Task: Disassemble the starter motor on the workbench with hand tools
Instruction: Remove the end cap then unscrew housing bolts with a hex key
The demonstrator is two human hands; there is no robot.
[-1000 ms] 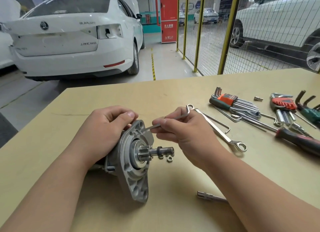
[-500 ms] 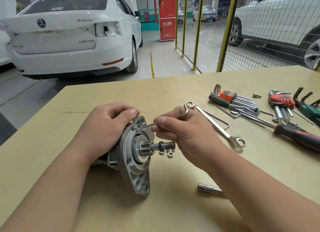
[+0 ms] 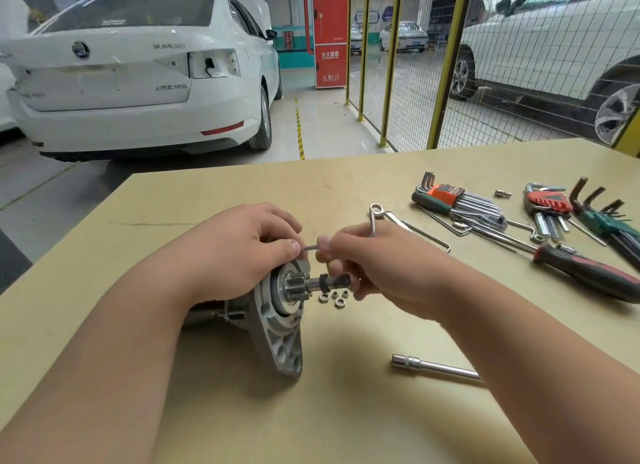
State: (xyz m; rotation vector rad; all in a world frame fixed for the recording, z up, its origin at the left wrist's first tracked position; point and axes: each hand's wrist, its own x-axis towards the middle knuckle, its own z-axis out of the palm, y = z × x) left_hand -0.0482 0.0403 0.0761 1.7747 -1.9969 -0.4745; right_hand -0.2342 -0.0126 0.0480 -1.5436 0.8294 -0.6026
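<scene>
The starter motor [image 3: 277, 311] lies on its side on the pale workbench [image 3: 346, 193], near the front edge and left of centre. Its mounting flange faces right and its toothed pinion and shaft point towards the right hand [image 3: 377, 266]. The left hand [image 3: 239, 252] grips the top of the motor, with the fingers curled over the flange and the thumb pressed down beside it. The right hand pinches an L-shaped hex key [image 3: 309, 247] between thumb and forefinger, and its other fingers curl near the shaft end. The key's straight leg runs left to the left thumb, which hides its tip, so whether it sits in a screw cannot be told. Four loose nuts [image 3: 334, 296] lie on the bench just under the shaft.

A socket extension bar [image 3: 436, 366] lies nearer the front, partly under the right forearm. Beyond the right hand is a ring spanner [image 3: 377, 209], then a hex key set in an orange holder [image 3: 450, 197], a small socket [image 3: 503, 193], a second set in a red holder [image 3: 549, 202] and a third in green [image 3: 602, 218]. A screwdriver with a black and red handle [image 3: 588, 273] lies nearest the right edge.

Behind the bench stands a white saloon [image 3: 138, 83] with a Skoda badge and "SUPERB" on the boot; its Chinese lettering is too blurred to read. A red cabinet [image 3: 330, 34] is marked "消火栓" at the top and "火警119" near the bottom. A yellow mesh fence [image 3: 450, 65] separates off another white car [image 3: 554, 41]
</scene>
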